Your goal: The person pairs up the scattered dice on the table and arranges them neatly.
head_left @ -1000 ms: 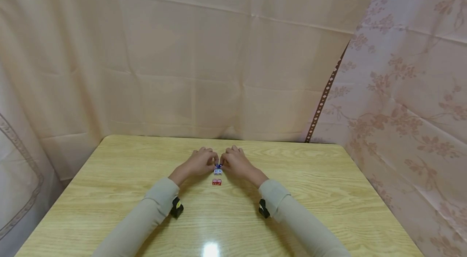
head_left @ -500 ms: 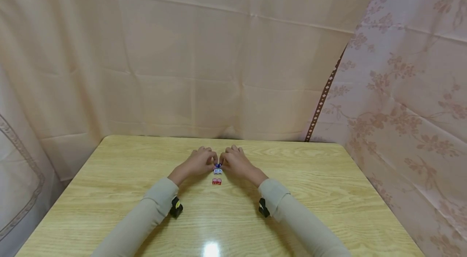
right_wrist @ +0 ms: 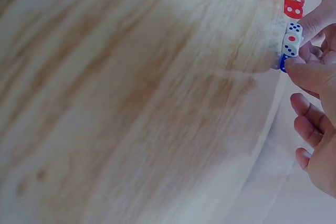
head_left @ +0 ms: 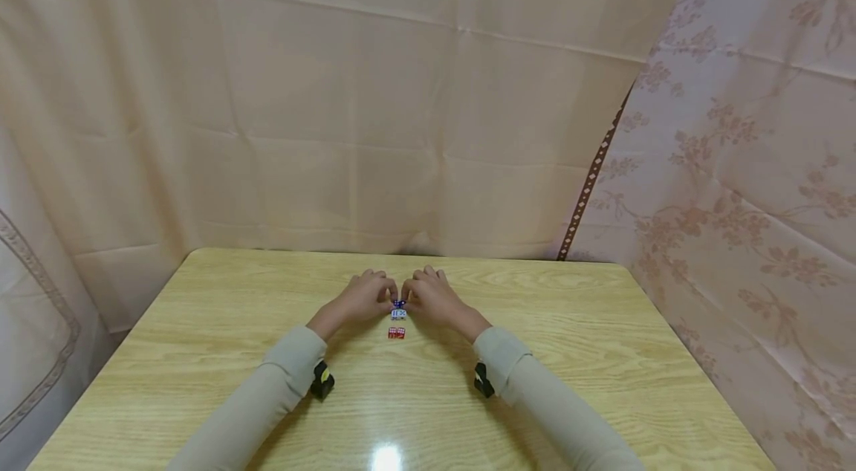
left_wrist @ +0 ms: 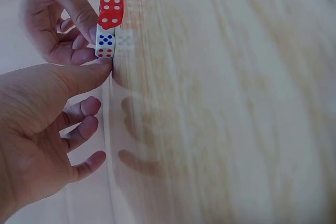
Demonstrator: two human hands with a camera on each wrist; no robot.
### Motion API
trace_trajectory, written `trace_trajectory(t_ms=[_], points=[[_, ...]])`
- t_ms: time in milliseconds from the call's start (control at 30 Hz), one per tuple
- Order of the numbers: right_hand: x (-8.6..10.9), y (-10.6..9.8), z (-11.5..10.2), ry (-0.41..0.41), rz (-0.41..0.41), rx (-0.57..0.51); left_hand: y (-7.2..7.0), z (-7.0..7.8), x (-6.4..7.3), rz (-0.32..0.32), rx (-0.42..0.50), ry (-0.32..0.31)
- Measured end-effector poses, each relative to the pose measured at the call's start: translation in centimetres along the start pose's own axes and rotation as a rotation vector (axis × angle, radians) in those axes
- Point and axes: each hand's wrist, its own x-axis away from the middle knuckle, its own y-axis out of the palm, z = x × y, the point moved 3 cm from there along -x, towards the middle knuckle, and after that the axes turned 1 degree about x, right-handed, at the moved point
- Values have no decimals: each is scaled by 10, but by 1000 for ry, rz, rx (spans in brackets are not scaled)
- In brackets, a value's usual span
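Note:
In the head view a pair of blue dice (head_left: 399, 304) stands farthest from me, between my hands. My left hand (head_left: 364, 296) pinches at its left side with thumb and index finger; my right hand (head_left: 433, 298) does the same at its right. Just nearer is a pair of white dice (head_left: 398, 314), then, across a small gap, two red dice (head_left: 397, 333) side by side. A blue die (right_wrist: 284, 62) shows partly past my right thumb in the right wrist view. In the left wrist view my left thumb covers most of the blue, while the other fingers spread apart.
The dice are on a wood-grain table (head_left: 575, 352) whose far edge lies shortly beyond my hands. A beige curtain (head_left: 301, 122) hangs behind it, and a floral cloth (head_left: 749, 196) on the right. Each wrist wears a black camera mount (head_left: 322, 381).
Both hands stay at the blue dice with hardly any movement. The white and red dice keep their places.

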Motion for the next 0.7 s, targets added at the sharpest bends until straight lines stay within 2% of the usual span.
trace_trajectory(t_ms=[700], points=[[2,0,-1,22,-31,-19,0,-3,2,9,18,8]])
